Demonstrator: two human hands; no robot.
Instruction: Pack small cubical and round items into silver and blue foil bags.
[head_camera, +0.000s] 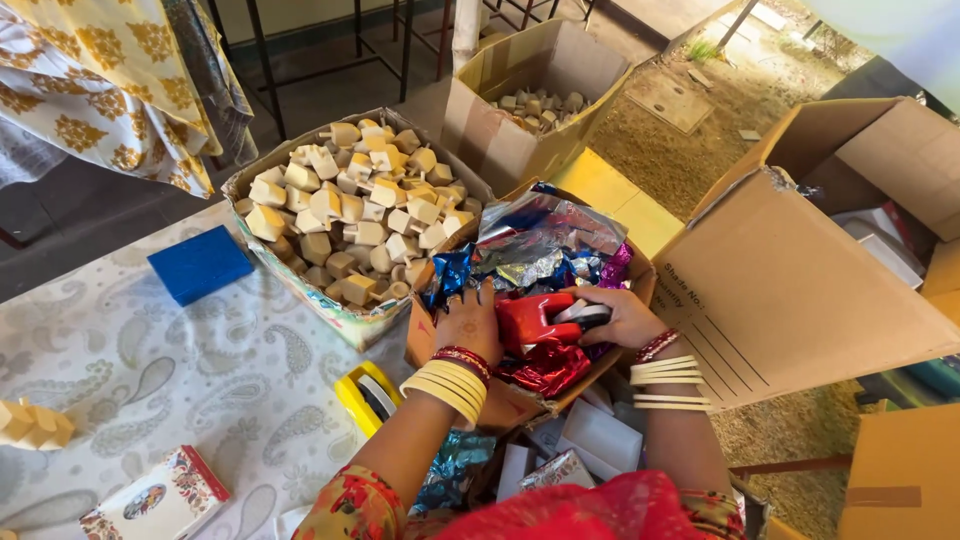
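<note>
Blue block (200, 263) left-ctr on patterned tablecloth (150, 380). Box of wooden pieces (350, 225) upper mid. Left hand (468, 322), ctr frame, fingers spread flat into foil wrappers (545, 245). Right hand (620, 318) just right of ctr, clenched round red tape dispenser (535, 318) in foil box.

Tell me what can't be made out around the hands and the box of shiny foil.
Head view only:
- Left hand: fingertips buried in foil wrappers.
- Red object under the right hand: partly covered by the fingers, kind unclear.
- Foil box: its inside is hidden by wrappers.
- Yellow tape dispenser: partly behind the left forearm.
- Far box: its wooden pieces are too small to identify.
</note>
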